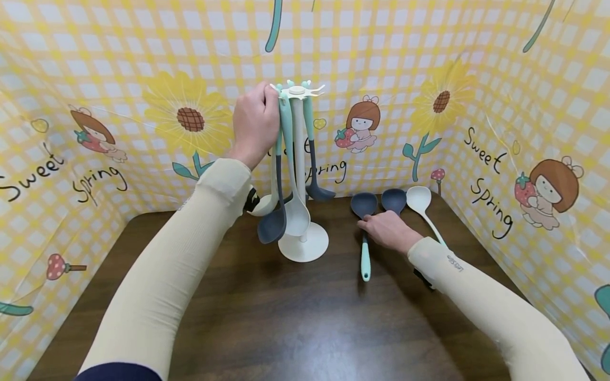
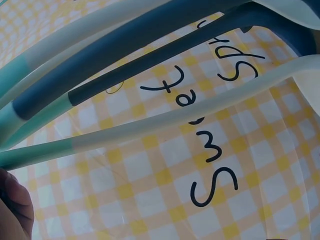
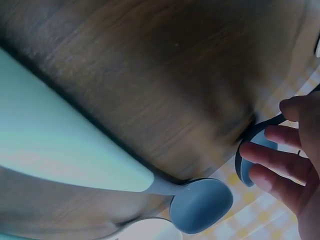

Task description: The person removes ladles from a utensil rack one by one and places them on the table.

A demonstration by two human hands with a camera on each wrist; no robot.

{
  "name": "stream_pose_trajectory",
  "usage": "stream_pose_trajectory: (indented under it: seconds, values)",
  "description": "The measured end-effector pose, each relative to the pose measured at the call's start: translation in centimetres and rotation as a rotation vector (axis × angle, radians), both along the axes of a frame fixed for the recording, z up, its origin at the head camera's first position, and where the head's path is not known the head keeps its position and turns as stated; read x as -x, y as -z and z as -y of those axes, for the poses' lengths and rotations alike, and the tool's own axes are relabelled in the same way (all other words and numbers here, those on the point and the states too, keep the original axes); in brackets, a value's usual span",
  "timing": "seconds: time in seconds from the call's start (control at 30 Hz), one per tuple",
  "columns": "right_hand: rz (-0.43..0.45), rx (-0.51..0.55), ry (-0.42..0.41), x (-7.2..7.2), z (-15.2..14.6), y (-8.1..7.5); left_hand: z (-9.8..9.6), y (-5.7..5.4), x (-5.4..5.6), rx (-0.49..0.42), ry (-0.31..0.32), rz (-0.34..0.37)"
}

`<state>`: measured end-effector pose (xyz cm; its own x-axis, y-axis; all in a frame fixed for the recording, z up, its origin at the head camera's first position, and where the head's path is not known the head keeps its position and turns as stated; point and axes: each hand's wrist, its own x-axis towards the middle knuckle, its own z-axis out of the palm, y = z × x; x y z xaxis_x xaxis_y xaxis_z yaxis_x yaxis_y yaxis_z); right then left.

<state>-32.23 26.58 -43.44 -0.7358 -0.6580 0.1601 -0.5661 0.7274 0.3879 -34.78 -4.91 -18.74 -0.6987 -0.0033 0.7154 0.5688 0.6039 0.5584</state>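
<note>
A white utensil rack (image 1: 305, 248) stands upright, with several mint-handled kitchen tools hanging from its hooks. My left hand (image 1: 257, 124) is curled at the top left of the rack, gripping the upper handle of a white ladle (image 1: 262, 206); the fingers' far side is hidden. Beside it hang a dark grey ladle (image 1: 272, 226), a white spoon (image 1: 296, 217) and another dark tool (image 1: 319, 191). On the table to the right, my right hand (image 1: 388, 230) pinches the stem of a dark grey ladle (image 1: 364, 202) just below its bowl. Its mint handle points toward me.
A second dark ladle (image 1: 394, 199) lies right of the held one, its handle mostly behind my right hand and arm. Farther right lies a white ladle (image 1: 419, 199). A checked cloth (image 1: 391, 63) lines the back and sides of the brown wooden table (image 1: 267, 317).
</note>
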Motion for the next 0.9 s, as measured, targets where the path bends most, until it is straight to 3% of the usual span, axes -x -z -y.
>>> stream_pose_trajectory:
  seconds: [0.27, 0.47, 0.6, 0.77, 0.9]
  values:
    - [0.037, -0.056, 0.023, 0.3, -0.3, 0.2, 0.0, -0.1, -0.1, -0.001, -0.002, 0.002]
    - [0.063, -0.038, 0.026, 0.4, -0.9, 0.4, 0.0, 0.0, -0.1, -0.006, 0.004, 0.003]
    - [0.115, 0.042, 0.081, 0.2, -1.1, 0.6, -0.1, 0.1, 0.0, -0.005, 0.003, 0.004]
    - [0.231, 0.227, 0.197, -0.5, -0.3, 0.5, -0.2, 0.2, 0.1, -0.006, -0.002, -0.013]
    - [0.295, 0.284, 0.238, -1.4, 0.7, 0.3, -0.2, 0.2, 0.2, -0.013, -0.006, -0.03]
